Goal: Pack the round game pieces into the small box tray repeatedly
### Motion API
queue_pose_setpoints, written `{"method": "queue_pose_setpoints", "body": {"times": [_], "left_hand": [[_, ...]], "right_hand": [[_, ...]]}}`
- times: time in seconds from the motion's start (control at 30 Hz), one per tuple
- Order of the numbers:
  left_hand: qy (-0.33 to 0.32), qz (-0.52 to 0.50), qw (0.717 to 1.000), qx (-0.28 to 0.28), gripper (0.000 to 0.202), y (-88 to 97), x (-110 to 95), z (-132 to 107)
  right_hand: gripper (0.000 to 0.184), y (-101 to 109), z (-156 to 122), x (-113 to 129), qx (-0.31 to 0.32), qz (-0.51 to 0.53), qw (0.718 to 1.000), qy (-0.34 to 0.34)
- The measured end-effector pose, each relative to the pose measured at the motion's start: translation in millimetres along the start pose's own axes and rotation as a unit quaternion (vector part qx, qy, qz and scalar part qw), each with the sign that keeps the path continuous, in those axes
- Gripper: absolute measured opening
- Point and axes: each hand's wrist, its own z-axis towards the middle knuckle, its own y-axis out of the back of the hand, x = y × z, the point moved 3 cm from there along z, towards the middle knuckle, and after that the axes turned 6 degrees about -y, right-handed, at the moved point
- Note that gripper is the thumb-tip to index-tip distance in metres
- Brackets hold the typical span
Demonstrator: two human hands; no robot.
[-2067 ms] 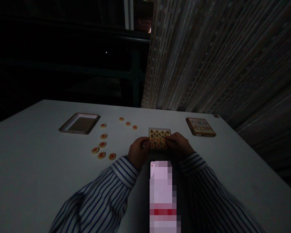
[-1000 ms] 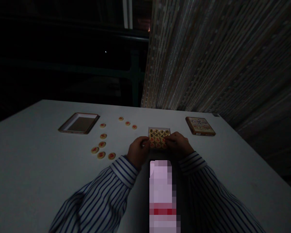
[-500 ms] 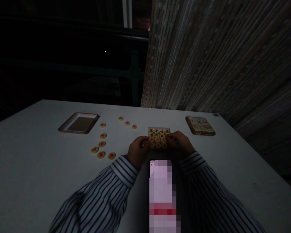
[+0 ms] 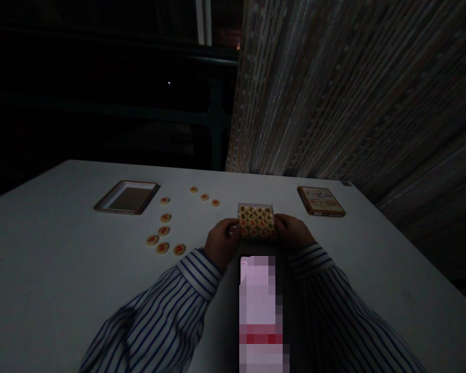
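Note:
A small clear box [image 4: 256, 206] packed with rows of round Chinese chess pieces [image 4: 251, 224], marked in black and red, is between my two hands. My left hand [image 4: 222, 241] is closed, pinching the box's left edge with thumb and fingers. At the opposite edge, my right hand [image 4: 294, 231] is closed too, its fingertips on the box's right side. Several loose pieces with red characters, among them a Chinese chess piece [image 4: 179, 249], lie on the white table to the left of my left hand.
An open shallow box part [image 4: 126, 207] sits at the far left of the table [image 4: 62, 259]. A printed box [image 4: 321, 201] lies at the far right. Close to me, below the hands, is a lit phone [image 4: 244, 265], mostly blurred out. A string curtain [image 4: 295, 93] hangs behind the table.
My right hand has shifted slightly right, from over the pieces to the box's right edge, uncovering the right column of pieces. My left hand stays put.

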Motion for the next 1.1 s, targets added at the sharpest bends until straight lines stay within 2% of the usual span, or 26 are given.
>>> {"method": "queue_pose_setpoints", "body": {"times": [0.57, 0.83, 1.1], "left_hand": [[0.002, 0.017, 1.000, -0.003, 0.024, 1.3, -1.4, 0.1], [-0.007, 0.022, 1.000, -0.007, 0.021, 1.6, -1.3, 1.1], [-0.002, 0.023, 1.000, -0.013, 0.019, 3.6, -2.3, 0.7]], "right_hand": [[0.038, -2.1, 0.4, 2.0, 0.005, 0.013, 1.000, 0.027], [0.037, -0.1, -0.3, -0.4, -0.028, 0.026, 0.999, -0.035], [0.031, -2.7, 0.3, -2.8, -0.025, 0.026, 0.999, -0.036]]}}
